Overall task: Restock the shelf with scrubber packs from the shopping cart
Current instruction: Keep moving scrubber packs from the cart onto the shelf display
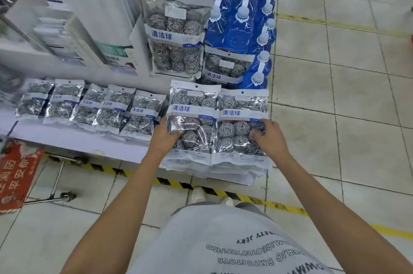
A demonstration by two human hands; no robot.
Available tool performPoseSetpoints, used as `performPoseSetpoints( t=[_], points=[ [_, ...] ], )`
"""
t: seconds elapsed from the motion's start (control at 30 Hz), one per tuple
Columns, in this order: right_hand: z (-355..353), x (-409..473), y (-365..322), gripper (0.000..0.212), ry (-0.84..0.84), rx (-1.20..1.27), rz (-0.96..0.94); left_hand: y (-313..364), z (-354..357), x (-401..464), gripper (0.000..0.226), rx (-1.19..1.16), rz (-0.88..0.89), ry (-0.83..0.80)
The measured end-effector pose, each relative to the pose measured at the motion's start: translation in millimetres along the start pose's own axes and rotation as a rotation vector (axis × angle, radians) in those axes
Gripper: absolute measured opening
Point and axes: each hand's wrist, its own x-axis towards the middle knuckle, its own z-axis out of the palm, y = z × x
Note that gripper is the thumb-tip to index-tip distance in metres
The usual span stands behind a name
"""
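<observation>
On the low white shelf (73,141) at floor level, two stacks of scrubber packs lie side by side at its right end. The left stack (192,121) and the right stack (242,126) touch along their long edges, each topped by a clear bag of steel wool balls with a white and blue label band across the middle. The left hand (164,137) rests on the lower left corner of the left stack, thumb lying over the top bag and the other fingers tucked under or beside its edge, where they cannot be seen clearly. The right hand (267,136) lies on the lower right part of the right stack, fingers curled and pressed down onto the top bag.

Left of the stacks, a row of smaller scrubber packs (93,106) overlaps along the shelf, leaning one on the next. Behind, a larger scrubber bag (176,34) stands upright against the display, with another bag (225,68) lower to its right. Blue refill pouches (243,5) with white caps are packed in rows to the right of these. Flat white packages (73,12) fill the upper left.

Below the shelf runs a yellow and black striped strip (178,184) on the tiled floor (346,117). A wheeled metal frame (58,182) stands at left beside a red mat (15,175).
</observation>
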Motion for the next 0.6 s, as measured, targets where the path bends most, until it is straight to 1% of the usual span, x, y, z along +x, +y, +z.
performPoseSetpoints(
  t=[0.13,0.23,0.3,0.4,0.5,0.6],
  points=[
    [0,-8,-11,0.052,0.012,-0.104,-0.148,2,-3,-16,0.06,0.073,0.05,0.027],
    [2,-10,-22,0.051,-0.027,-0.175,-0.278,-3,-9,-28,0.051,0.12,0.063,0.066],
    [5,-12,-33,0.051,-0.069,-0.221,-0.374,-6,-14,-43,0.05,0.152,0.035,0.113],
    [11,-20,-54,0.049,-0.155,-0.241,-0.525,-10,-22,-73,0.056,0.209,-0.026,0.217],
    [23,-29,-77,0.049,-0.213,-0.274,-0.686,-23,-25,-109,0.058,0.221,-0.101,0.34],
    [43,-46,-104,0.049,-0.303,-0.293,-0.829,-36,-27,-152,0.056,0.21,-0.192,0.451]
  ],
)
